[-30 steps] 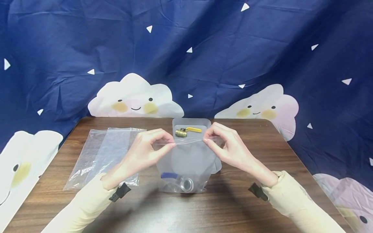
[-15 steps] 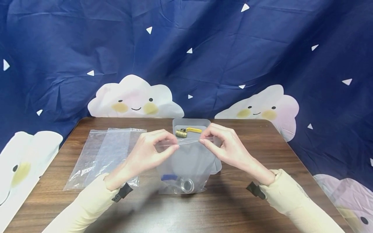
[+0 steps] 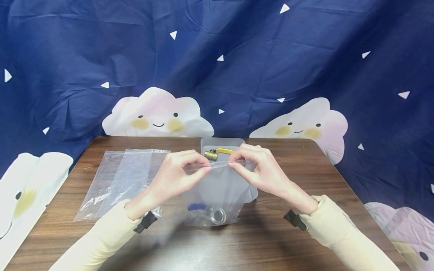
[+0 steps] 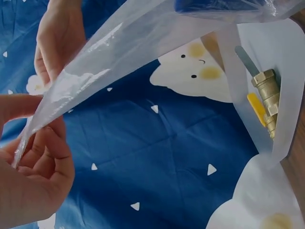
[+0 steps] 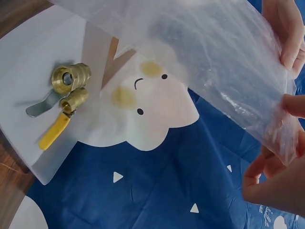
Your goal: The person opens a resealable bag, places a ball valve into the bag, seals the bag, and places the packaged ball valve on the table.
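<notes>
Both hands pinch the top edge of a clear zip bag (image 3: pixel 220 188), held upright over the table. My left hand (image 3: pixel 178 173) has it left of the middle, thumb against fingertips; my right hand (image 3: pixel 261 169) pinches it a short way to the right. Inside the bag's bottom lies a metal valve (image 3: pixel 217 215) with a blue handle (image 3: pixel 197 206). Behind the bag a translucent plastic bin (image 3: pixel 222 142) holds a brass ball valve (image 3: pixel 211 155) with a yellow lever. The right wrist view also shows a larger brass valve (image 5: pixel 71 77) with a grey lever in it.
Flat clear zip bags (image 3: pixel 125 177) lie overlapping at the left of the wooden table (image 3: pixel 298 158). A dark blue curtain (image 3: pixel 237 67) with clouds hangs behind the table's far edge.
My hands have come a little closer together along the bag's top edge, the left shifting right and the right shifting left. The bag and the valve inside stay nearly in place.
</notes>
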Tool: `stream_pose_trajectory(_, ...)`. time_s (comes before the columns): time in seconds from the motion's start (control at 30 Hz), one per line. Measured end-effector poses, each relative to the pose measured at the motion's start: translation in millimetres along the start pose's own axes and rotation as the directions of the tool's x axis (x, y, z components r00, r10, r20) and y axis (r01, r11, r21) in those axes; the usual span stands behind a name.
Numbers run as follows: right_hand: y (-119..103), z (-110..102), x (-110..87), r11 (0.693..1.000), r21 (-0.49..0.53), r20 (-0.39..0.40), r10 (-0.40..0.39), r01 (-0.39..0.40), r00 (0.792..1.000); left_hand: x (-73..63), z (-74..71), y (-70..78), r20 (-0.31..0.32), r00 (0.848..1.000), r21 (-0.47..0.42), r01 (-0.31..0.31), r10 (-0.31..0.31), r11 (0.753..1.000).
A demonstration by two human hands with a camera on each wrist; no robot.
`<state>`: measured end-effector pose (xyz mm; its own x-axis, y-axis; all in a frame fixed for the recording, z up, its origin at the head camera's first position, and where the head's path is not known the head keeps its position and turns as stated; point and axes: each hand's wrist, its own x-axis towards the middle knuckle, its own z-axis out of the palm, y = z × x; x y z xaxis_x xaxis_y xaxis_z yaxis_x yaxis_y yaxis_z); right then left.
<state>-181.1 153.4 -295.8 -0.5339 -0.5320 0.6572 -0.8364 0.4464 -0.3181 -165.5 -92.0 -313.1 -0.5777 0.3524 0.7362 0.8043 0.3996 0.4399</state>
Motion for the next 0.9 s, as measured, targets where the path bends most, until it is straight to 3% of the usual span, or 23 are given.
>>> stream_pose_trajectory(0.33, -1.4, -3.4, 4.7, 0.994, -0.084, 0.011, -0.067, 0.068, 0.998, 6.3, -1.2, 2.9, 0.059, 0.998, -0.005, 0.022, -0.021, 1.0)
stream_pose_trajectory(0.6, -5.7, 3.4, 9.9, 0.985, -0.102, 0.023, -0.141, 0.143, 0.99, 6.7, 1.3, 1.0, 0.051, 0.999, -0.012, -0.01, 0.01, 1.0)
stream_pose_trajectory(0.73, -8.3, 5.2, 9.3, 0.985, -0.089, 0.011, -0.149, 0.149, 0.989, 6.5, 2.2, -0.4, 0.058, 0.998, -0.012, -0.015, 0.016, 1.0)
stream_pose_trajectory(0.9, -10.1, 5.7, 8.0, 0.986, -0.088, 0.02, -0.143, 0.144, 0.989, 6.6, 2.1, 0.4, 0.055, 0.996, 0.008, -0.064, 0.064, 0.998)
